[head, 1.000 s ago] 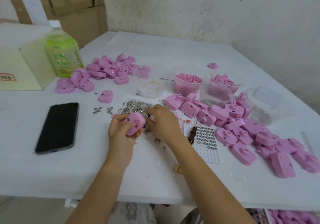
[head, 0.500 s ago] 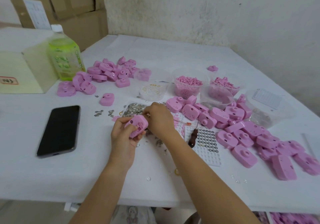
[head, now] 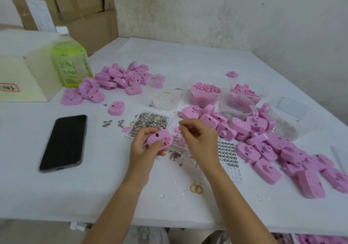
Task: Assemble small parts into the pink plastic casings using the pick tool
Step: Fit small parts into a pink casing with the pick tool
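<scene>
Head view, looking down on a white table (head: 94, 191). We see the left hand (head: 143, 151) gripping one pink casing (head: 160, 139) just above the tabletop. Its fingers and thumb wrap round the casing's edges, and the face with a small dark hole is turned up.

The right hand (head: 200, 140) hovers just beside the casing, fingers curled, thumb and forefinger drawn close together. We cannot tell whether they pinch a tiny part.

Right behind the hands lies a tray of small silver parts (head: 150, 122). A white sheet with rows of little rings (head: 228, 159) lies beside the right wrist, and two yellow rings (head: 196, 188) sit near the right forearm.

A big heap of pink casings (head: 263, 142) spreads to the right, and a second heap (head: 116, 79) sits farther back on the left, beside a green bottle (head: 72, 64). Beyond the tray stands a clear tub of pink bits (head: 206, 93). A black phone (head: 63, 142) lies flat, well left of the hands.
</scene>
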